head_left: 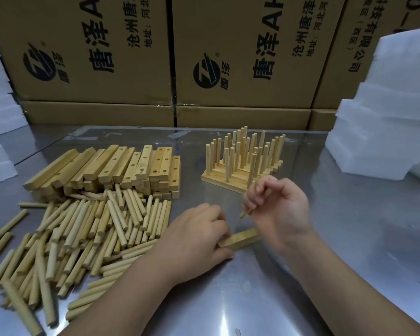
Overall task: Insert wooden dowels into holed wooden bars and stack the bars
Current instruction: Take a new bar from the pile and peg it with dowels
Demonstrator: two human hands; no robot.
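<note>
Printed cardboard boxes (240, 57) behind the steel table (349, 226); white foam blocks (386, 105) beside.

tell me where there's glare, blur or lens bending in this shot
Head view: light glares in streaks off the metal table; the white foam blocks are blown out; the right hand, its dowel and the bar gripped by the left hand look soft; the wide angle tilts the cardboard boxes at the sides.

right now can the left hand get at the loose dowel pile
Probably yes: the left hand lies right beside the loose dowel pile with nothing between them, though it is busy holding a bar on the table.
</note>
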